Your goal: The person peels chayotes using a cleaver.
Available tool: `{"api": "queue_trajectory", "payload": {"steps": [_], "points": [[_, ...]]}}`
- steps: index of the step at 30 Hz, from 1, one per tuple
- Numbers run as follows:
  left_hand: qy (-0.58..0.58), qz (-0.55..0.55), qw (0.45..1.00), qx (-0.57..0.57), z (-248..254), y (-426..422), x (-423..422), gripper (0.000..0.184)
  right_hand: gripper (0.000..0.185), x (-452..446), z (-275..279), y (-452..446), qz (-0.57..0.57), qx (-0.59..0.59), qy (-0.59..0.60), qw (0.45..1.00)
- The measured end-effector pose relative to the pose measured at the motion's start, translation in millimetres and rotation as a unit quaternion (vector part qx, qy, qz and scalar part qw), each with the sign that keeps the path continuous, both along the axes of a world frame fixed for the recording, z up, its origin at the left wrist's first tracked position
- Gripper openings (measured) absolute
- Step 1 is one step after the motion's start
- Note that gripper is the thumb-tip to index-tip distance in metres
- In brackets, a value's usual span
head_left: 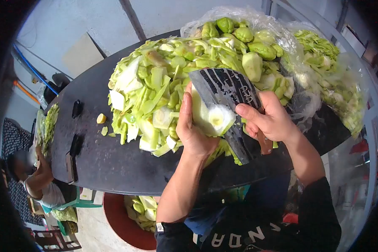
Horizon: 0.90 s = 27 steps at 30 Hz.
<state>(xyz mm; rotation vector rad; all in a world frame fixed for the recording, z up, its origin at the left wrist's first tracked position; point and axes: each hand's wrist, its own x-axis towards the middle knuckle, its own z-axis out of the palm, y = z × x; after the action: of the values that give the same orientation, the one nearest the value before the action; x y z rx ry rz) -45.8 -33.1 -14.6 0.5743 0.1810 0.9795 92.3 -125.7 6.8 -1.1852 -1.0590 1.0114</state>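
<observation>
My left hand (196, 136) cups a pale, peeled chayote (216, 120) from its left side and below. The chayote's cut face shows a white ring around a greenish middle. In my right hand (272, 119) is a wide, dark-bladed cleaver (227, 86), gripped at its wooden handle (264, 143). The blade slants across the chayote, touching or very near it; its exact contact is hidden. Directly behind both hands rises a large heap of cut chayote pieces (155, 90). A pale whole chayote (252, 66) rests at the heap's right.
A dark oval table (101, 157) bears everything. Whole green chayotes (262, 50) lie in clear plastic at the back; a plastic bag of slices (340, 90) sits right. Below the table edge is a red tub (117, 218) with pieces. Another person (42, 182) sits at left.
</observation>
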Motion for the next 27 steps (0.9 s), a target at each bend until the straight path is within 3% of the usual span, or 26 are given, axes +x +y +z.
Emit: {"api": "queue_trajectory", "payload": {"steps": [3,5,9,12,15,17,18,20,21,24,25,26,27], "points": [[-0.024,-0.052,0.998,0.03,-0.2,4.7,-5.5,0.055,0.021,4.9,-0.8,-1.1,0.028,-0.034,0.002,0.999],[-0.06,-0.132,0.989,0.001,-0.7,6.8,-10.1,0.057,0.022,3.7,3.6,-1.3,0.026,-0.019,-0.081,0.996],[-0.048,-0.124,0.99,0.042,3.6,3.1,-6.7,0.059,0.027,1.6,5.5,-0.6,0.016,-0.037,-0.109,0.993],[0.009,-0.085,0.992,0.088,2.7,0.4,-6.2,0.06,0.028,-1.3,-1.0,1.5,-0.034,0.027,-0.167,0.985],[0.01,-0.037,0.994,0.102,-2.2,2.7,-0.2,0.061,0.026,-5.8,-0.1,-0.3,-0.07,0.041,-0.203,0.976],[0.058,0.063,0.976,0.2,-3.3,2.8,3.4,0.059,0.022,-8.4,-2.4,1.0,-0.085,0.096,-0.188,0.974],[0.058,0.062,0.976,0.2,-3.6,1.3,3.9,0.059,0.022,-9.3,-3.2,-0.3,-0.087,0.096,-0.187,0.974],[0.156,0.194,0.932,0.262,-3.2,-1.1,6.0,0.056,0.02,-9.4,-2.5,-1.5,-0.097,0.075,-0.198,0.973],[0.155,0.195,0.932,0.263,-2.9,-1.6,8.3,0.056,0.02,-9.6,-0.4,-1.7,-0.096,0.077,-0.199,0.972],[0.178,0.393,0.83,0.353,-4.4,-1.2,16.1,0.054,0.023,-15.3,3.5,-4.7,-0.103,0.079,-0.23,0.964],[0.214,0.448,0.771,0.398,-0.2,4.1,13.1,0.053,0.026,-20.5,4.3,-4.5,-0.107,0.125,-0.235,0.958],[0.213,0.45,0.77,0.398,2.9,4.7,11.5,0.053,0.028,-23.8,5.3,-3.9,-0.108,0.171,-0.239,0.95],[0.179,0.39,0.854,0.294,5.4,4.9,9.1,0.052,0.028,-22.5,8.2,-5.5,-0.104,0.153,-0.248,0.951]]}}
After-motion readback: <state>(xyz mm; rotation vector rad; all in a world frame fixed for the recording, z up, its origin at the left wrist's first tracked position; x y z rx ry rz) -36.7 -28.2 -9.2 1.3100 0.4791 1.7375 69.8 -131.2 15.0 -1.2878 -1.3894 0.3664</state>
